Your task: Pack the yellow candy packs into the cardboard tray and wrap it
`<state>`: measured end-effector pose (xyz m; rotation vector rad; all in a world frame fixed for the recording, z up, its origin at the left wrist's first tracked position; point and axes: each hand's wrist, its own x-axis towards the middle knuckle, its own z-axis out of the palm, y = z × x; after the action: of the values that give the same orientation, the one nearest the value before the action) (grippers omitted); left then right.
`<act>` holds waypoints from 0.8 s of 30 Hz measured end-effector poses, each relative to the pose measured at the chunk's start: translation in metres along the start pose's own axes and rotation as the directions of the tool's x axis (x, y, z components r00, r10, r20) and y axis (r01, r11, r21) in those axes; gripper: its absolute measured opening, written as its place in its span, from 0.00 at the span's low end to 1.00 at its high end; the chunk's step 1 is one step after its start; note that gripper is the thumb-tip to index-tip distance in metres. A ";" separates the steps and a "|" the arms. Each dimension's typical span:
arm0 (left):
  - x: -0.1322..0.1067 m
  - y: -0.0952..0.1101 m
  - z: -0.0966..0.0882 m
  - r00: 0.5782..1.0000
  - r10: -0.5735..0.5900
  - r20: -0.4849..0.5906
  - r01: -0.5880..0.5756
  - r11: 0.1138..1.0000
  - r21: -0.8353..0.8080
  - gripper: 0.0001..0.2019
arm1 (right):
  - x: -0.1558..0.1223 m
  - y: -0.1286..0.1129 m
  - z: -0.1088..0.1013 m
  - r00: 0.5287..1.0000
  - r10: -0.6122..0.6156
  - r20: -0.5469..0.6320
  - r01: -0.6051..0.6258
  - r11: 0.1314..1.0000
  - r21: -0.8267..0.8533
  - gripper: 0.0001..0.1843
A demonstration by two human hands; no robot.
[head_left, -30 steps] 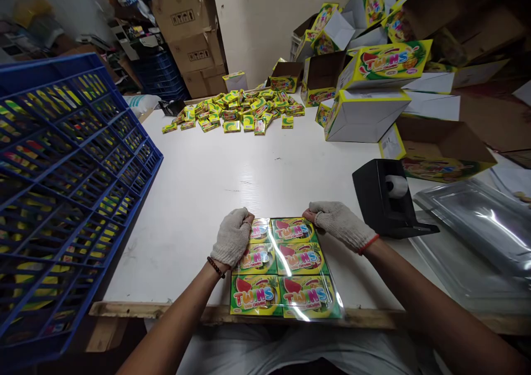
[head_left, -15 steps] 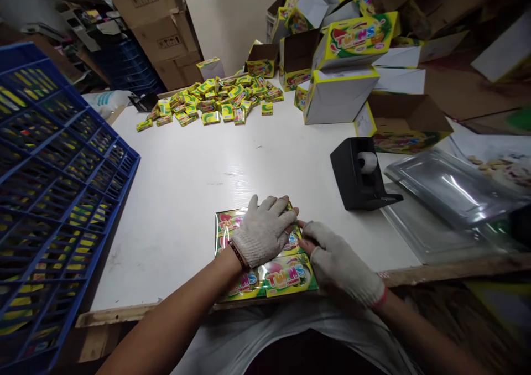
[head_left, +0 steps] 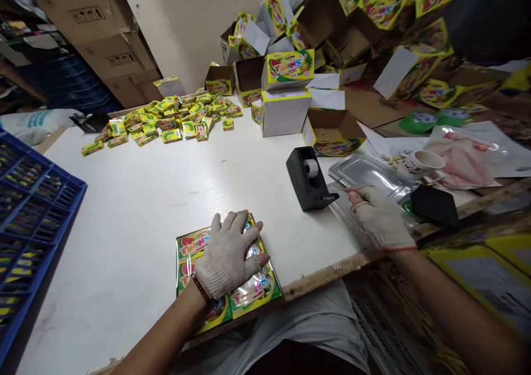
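Observation:
My left hand (head_left: 229,256), in a white fingerless glove, lies flat with fingers spread on a flat pack (head_left: 254,296) of printed TWINS boxes. Shiny clear plastic covers the pack, which sits at the table's front edge. My right hand (head_left: 380,215), gloved the same way, is over the clear plastic lids (head_left: 367,170) at the right. Its fingers are curled, with thumb and forefinger together just right of the black tape dispenser (head_left: 305,184). What they pinch, if anything, is too small to make out. A white tape roll (head_left: 311,168) sits in the dispenser.
Small yellow-green candy boxes (head_left: 170,121) are heaped at the back of the white table (head_left: 136,209). Open display cartons (head_left: 334,134) pile up behind the dispenser. A blue crate (head_left: 41,220) stands left. A cup (head_left: 421,163) and a black object (head_left: 435,204) are at the right.
My right hand has left the pack's right edge and moved right to beside the tape dispenser. My left hand stays pressed on the pack. The view has swung to the right.

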<state>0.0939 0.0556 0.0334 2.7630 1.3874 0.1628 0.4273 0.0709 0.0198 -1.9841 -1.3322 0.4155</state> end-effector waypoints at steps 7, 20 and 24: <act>0.000 0.000 -0.002 1.000 -0.012 0.023 0.012 1.000 -0.002 0.29 | 0.033 -0.014 0.036 0.994 -0.050 0.100 0.036 0.989 0.142 0.11; 0.001 -0.001 -0.001 1.000 -0.009 0.020 0.008 1.000 0.004 0.29 | -0.033 0.010 0.041 0.979 0.156 0.135 -0.189 0.941 0.282 0.23; 0.001 -0.001 0.000 1.000 -0.006 0.008 0.006 1.000 0.000 0.30 | -0.022 0.020 0.051 0.975 0.119 0.186 -0.170 0.943 0.286 0.22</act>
<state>0.0933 0.0572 0.0337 2.7555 1.3939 0.1517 0.4006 0.0659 -0.0325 -1.8260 -1.1447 0.8203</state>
